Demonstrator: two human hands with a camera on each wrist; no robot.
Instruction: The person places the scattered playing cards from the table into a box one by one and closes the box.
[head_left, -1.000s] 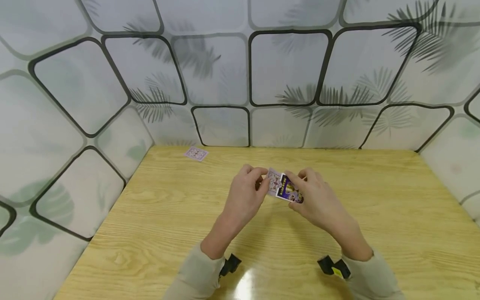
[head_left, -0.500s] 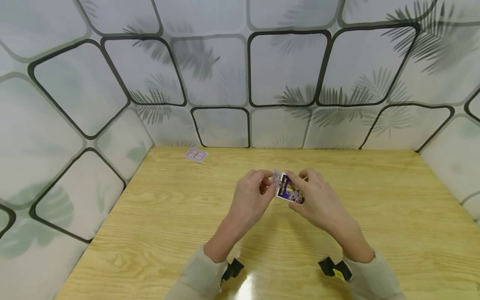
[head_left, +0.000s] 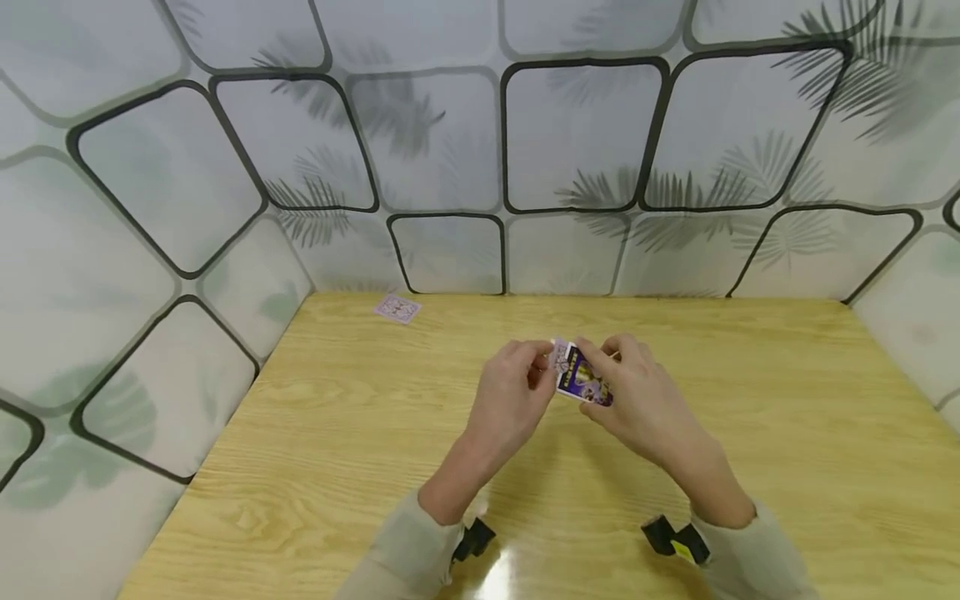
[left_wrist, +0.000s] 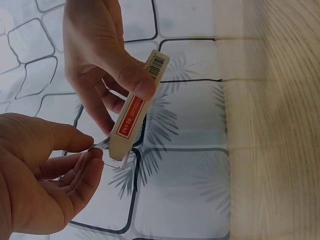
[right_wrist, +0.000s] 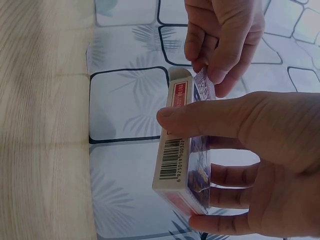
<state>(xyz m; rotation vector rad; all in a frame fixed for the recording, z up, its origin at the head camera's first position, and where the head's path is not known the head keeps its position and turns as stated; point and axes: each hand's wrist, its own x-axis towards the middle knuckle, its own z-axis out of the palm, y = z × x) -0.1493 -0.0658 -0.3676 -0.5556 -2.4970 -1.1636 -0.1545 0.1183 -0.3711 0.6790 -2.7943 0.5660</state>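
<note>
My right hand (head_left: 647, 404) grips a playing-card box (head_left: 585, 379), its thumb along the narrow side with the barcode and red label (right_wrist: 179, 95). The box has a purple picture face and is held up off the table. At its left end, my left hand (head_left: 512, 392) pinches a purple-patterned playing card (right_wrist: 204, 85) between thumb and fingers. Part of this card sticks out of the box's end, where a flap (right_wrist: 180, 74) stands out; the rest is hidden by the box. Another purple-backed playing card (head_left: 397, 308) lies flat at the table's back left.
The wood-grain table (head_left: 315, 450) runs under both arms. A patterned fabric wall (head_left: 450, 142) with dark outlines and leaf prints rises behind it and along both sides. Black wrist cameras (head_left: 474, 540) hang at the sleeves.
My left hand has moved right, up to the box, and the pinched card has slid into it, so less of the card shows. The right hand holds the box nearly still.
</note>
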